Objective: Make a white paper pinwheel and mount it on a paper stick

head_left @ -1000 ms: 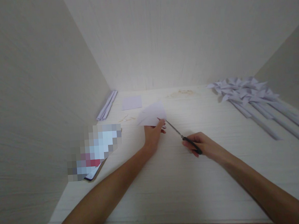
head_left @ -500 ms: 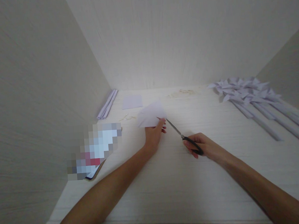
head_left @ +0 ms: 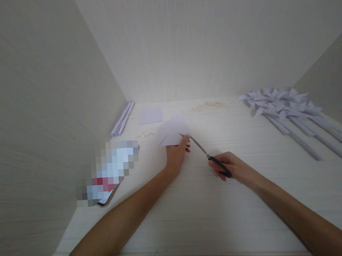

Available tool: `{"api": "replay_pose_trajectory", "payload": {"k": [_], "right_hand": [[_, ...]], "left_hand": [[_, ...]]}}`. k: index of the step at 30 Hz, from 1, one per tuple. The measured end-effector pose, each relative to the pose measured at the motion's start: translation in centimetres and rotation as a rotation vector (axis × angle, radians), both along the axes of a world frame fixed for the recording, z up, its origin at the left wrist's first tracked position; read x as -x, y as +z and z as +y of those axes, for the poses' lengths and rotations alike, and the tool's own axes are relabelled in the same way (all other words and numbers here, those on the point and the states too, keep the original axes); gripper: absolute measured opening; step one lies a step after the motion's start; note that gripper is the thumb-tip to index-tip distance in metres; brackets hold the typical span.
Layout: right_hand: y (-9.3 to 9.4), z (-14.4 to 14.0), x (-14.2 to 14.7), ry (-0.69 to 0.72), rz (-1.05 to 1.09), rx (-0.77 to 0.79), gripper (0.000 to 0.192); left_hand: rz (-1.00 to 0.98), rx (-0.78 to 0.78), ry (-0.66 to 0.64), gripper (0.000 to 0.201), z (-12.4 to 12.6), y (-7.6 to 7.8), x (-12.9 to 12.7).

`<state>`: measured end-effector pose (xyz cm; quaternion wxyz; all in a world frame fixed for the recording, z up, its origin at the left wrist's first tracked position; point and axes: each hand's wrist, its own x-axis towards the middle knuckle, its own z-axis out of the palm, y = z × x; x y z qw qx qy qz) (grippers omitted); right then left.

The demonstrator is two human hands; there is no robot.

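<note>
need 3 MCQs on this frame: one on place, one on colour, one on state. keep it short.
1. Where do the finished paper pinwheels lie on the table?
A. far right
B. near left edge
C. under the left hand

2. What colour are the handles of the scissors?
A. red
B. black
C. yellow

3. What is the state of the folded paper?
A. lying flat, untouched
B. held by the left hand, scissor blades at its edge
C. crumpled in the right hand

Answers:
1. A: the pinwheels and their long stems fan out along the table's far right side.
2. B: the dark loops show in the right hand.
3. B: the left hand pinches the paper's lower edge while the blade tips meet it.
</note>
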<state>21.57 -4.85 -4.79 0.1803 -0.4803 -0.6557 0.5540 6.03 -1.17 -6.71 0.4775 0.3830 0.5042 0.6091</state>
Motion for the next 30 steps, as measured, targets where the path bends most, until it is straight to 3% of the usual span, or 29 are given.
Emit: {"api": "replay_pose_trajectory", "payload": {"k": [21, 27, 30], "right_hand": [[-0.60, 0.13, -0.13, -0.056, 0.010, -0.012, 0.044], [-0.28, 0.12, -0.02, -0.040, 0.039, 0.021, 0.043], [-0.54, 0.17, 0.05, -0.103, 0.105, -0.005, 0.042]], "left_hand": [[0.011, -0.007, 0.012, 0.014, -0.01, -0.08, 0.02], [-0.091, -0.004, 0.025, 0.014, 0.14, -0.13, 0.16], [-0.127, -0.010, -0.003, 0.013, 0.12, -0.07, 0.16]]}}
